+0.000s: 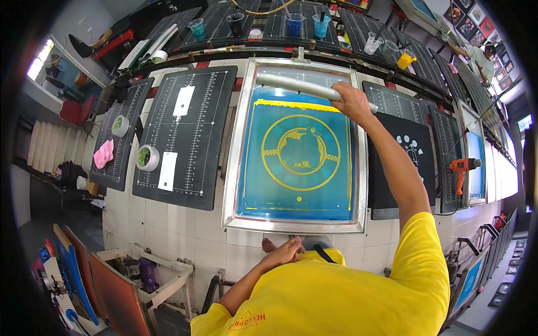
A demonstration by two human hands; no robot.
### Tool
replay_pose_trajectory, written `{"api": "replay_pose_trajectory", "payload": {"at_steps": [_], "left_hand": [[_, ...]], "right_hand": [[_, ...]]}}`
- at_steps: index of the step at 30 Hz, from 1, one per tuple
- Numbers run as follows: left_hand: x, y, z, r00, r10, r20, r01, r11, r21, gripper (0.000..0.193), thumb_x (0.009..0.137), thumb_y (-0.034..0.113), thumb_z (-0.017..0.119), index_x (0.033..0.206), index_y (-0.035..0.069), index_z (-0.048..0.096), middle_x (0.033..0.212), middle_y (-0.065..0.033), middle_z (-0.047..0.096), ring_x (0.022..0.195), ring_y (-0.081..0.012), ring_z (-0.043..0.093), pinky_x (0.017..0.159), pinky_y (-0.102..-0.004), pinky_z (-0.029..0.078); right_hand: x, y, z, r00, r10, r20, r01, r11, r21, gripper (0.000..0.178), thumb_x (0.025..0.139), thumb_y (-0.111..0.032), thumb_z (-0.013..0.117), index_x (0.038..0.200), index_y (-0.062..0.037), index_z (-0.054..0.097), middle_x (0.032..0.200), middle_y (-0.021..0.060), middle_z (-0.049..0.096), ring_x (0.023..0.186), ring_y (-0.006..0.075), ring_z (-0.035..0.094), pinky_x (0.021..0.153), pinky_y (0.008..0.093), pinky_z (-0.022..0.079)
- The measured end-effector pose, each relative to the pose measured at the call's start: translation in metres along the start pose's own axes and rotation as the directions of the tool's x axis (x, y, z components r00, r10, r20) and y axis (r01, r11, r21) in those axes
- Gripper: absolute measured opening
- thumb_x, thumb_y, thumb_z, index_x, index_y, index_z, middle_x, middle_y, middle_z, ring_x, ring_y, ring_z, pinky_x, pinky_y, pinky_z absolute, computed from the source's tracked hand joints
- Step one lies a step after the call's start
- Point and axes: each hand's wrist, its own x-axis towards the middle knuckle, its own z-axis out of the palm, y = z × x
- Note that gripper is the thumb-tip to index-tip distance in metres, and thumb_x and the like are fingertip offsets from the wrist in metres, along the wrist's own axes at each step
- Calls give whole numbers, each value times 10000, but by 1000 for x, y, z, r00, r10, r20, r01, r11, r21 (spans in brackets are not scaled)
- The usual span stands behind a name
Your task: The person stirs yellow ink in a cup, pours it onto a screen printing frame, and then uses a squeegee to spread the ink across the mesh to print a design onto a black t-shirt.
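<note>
Squeegee clenched in my right hand (352, 99) at the far end of the screen

The long grey metal squeegee (302, 85) lies crosswise, just above a yellow ink line on the aluminium-framed blue printing screen (295, 150). My left hand (284, 252) rests loosely curled at the near frame edge, grasping nothing. Black ruled platens (188, 131) flank it on white tiles, ink cups (294, 23) beyond

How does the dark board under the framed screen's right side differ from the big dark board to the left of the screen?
The right board carries a black cloth with a pale printed design; the left board shows white ruler markings, two white paper pieces and a tape roll. The right board is half hidden by the right hand's arm; the left lies open. Both are dark rectangles.
</note>
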Motion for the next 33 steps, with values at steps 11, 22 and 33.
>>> {"api": "replay_pose_trajectory", "payload": {"at_steps": [11,22,33], "left_hand": [[15,-13,3,989,114,-94,-132,969,-211,584,1057,529,335,725,69,473,555,13,402,469,-95,365,458,-281,303],[9,-7,4,989,106,-108,-119,986,-118,590,1064,503,341,681,66,443,566,7,399,487,-107,343,484,-292,296],[-1,11,2,989,91,-116,-96,995,-40,599,1059,523,341,679,70,434,586,5,393,534,-120,358,526,-299,306]], "right_hand": [[1,9,7,1000,9,19,-10,1000,4,312,766,-204,736,1053,-137,634,985,70,633,921,344,639,753,469,505],[12,11,26,994,12,105,-10,1000,-20,306,759,-210,733,1043,-140,642,993,55,649,928,323,647,771,454,515],[22,31,62,990,-10,144,25,994,-105,346,755,-230,745,1076,-149,643,1029,54,665,982,317,651,808,458,526]]}}
